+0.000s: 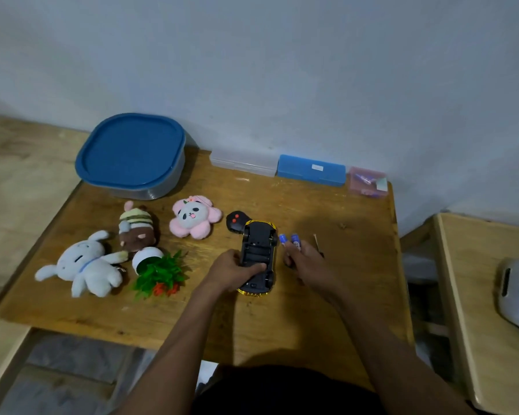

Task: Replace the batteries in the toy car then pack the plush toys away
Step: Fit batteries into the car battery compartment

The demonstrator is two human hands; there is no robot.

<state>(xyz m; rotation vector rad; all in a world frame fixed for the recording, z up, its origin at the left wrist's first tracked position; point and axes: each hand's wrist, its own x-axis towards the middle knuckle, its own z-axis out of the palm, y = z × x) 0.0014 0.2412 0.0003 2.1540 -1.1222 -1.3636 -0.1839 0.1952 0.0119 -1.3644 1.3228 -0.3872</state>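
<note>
The toy car point(258, 256) lies belly-up at the middle of the desk point(312, 310), its battery bay seemingly uncovered. My left grip point(232, 271) is clamped round the car's near half. My right grip point(304, 263), at three o'clock of the car, pinches two batteries point(289, 239), their blue ends pointing to twelve. The car looks like light, stiff plastic with a slick shell, so I judge its flanks between the wheels the best hold, clear of the bay. The batteries are small, smooth and apt to roll, so I would take them mid-body. The plush toys point(84, 265) wait at nine to ten o'clock, soft and squeezable.
</note>
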